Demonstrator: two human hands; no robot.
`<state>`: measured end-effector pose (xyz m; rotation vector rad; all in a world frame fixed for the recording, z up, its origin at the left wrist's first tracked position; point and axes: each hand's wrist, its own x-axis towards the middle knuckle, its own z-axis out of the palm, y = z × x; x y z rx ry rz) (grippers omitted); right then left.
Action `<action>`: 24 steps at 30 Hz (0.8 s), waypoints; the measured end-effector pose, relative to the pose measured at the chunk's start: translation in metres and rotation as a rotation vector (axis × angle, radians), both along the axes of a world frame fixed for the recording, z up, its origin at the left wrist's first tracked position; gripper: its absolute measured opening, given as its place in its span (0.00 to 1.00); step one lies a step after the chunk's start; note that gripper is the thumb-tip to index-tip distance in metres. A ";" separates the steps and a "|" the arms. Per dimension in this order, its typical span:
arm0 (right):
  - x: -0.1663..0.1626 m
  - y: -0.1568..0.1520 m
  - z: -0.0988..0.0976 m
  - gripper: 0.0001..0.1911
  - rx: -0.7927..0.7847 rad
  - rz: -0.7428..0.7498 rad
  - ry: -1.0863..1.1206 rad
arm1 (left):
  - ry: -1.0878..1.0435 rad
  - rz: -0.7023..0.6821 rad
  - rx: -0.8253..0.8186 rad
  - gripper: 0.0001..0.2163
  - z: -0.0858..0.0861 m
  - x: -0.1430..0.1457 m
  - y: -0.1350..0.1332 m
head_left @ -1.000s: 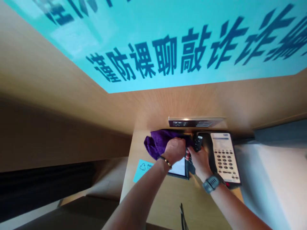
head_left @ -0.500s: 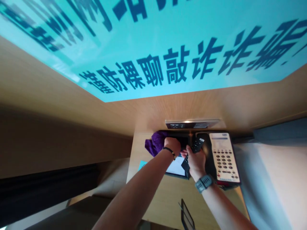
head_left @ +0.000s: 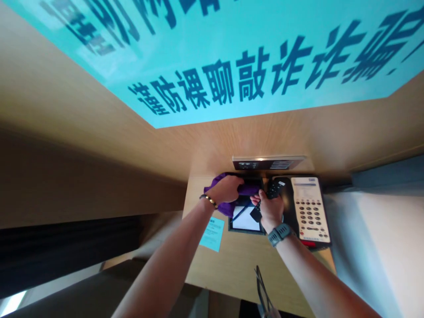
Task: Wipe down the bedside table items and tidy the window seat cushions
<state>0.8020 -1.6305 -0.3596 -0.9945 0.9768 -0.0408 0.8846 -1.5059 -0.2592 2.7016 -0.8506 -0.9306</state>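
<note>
Left hand [head_left: 226,189] bunches the purple cloth [head_left: 221,206] over the tray [head_left: 245,229]; right hand [head_left: 270,211] fingers clamp two black remotes [head_left: 272,191], which could slip onto the worktop [head_left: 232,269] beside the phone [head_left: 309,210].

Wood-panelled wall [head_left: 99,145], teal sign [head_left: 232,53]
</note>
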 end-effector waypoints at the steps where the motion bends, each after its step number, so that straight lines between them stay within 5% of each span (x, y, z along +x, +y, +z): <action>1: 0.003 0.002 0.001 0.12 -0.007 -0.007 0.004 | -0.024 0.084 -0.053 0.23 0.014 -0.003 0.017; 6: 0.004 0.005 0.000 0.12 -0.055 0.022 -0.007 | -0.136 0.590 -0.252 0.17 0.086 -0.022 0.114; 9: -0.014 -0.001 0.008 0.21 -0.110 0.097 -0.058 | -0.207 0.791 -0.399 0.16 0.089 -0.039 0.153; 12: -0.025 -0.011 0.036 0.25 -0.334 0.296 -0.238 | -0.308 0.783 -0.361 0.20 0.037 -0.058 0.171; 16: 0.000 -0.016 0.083 0.18 -0.830 0.703 -0.661 | -0.187 0.697 0.037 0.32 -0.069 -0.089 0.176; 18: 0.019 -0.013 0.089 0.15 -0.920 0.855 -0.803 | -0.154 0.705 0.145 0.35 -0.104 -0.103 0.175; 20: 0.032 -0.009 0.078 0.13 -0.917 0.939 -0.863 | -0.205 0.716 0.161 0.35 -0.119 -0.112 0.173; 24: 0.039 -0.007 0.034 0.14 -0.880 1.048 -0.755 | -0.249 0.731 0.153 0.33 -0.118 -0.116 0.173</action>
